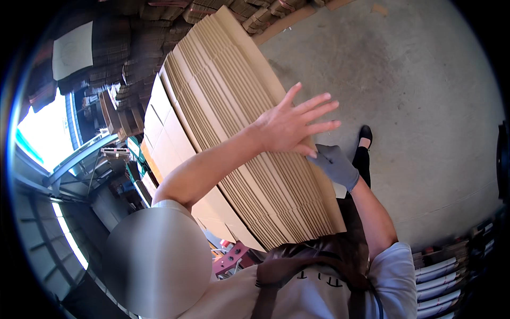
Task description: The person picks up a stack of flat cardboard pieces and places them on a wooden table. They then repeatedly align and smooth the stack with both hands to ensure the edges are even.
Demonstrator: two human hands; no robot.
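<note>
A thick stack of flattened cardboard boxes (249,154) runs diagonally in front of me, its many edges facing up. My left hand (289,123) is bare and spread wide, fingers pointing right, above the stack's right side. That forearm crosses over the stack. Just below it, at the outer right cardboard sheet, my right hand (336,166) wears a grey glove. Its fingers are curled closed; what they hold, if anything, is hidden. A small white piece (340,190) shows below the glove, partly covered by my wrist.
Bundles of flat cardboard (260,20) are piled along the far side. Bare concrete floor (419,117) stretches to the right, where my dark shoe (365,133) shows. Low on the right is a pile with white-edged layers (438,279). A dark red metal part (234,259) is near my waist.
</note>
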